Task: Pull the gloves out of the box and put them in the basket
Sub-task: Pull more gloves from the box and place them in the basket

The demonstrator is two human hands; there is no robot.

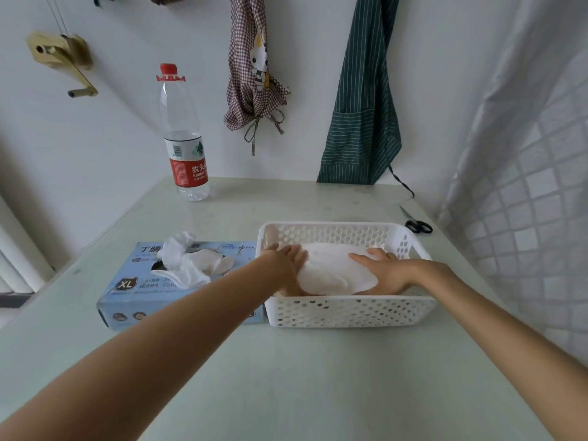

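- Pressing down with both of my hands on the white pile of gloves (337, 270) inside the white perforated basket (350, 310)
- My left hand (288, 261) lies flat on the pile's left side, fingers straight and together, gripping nothing
- My right hand (389, 272) lies on the right side, fingers spread wide and relaxed over the gloves
- I see the blue glove box (140, 291) touching the basket's left wall, marked XL, with one loose glove (181, 261) sticking up out of its top opening
- Behind the box stands a clear water bottle (184, 138) with a red cap; black scissors (418, 225) lie beyond the basket's right corner on the pale table (286, 377)
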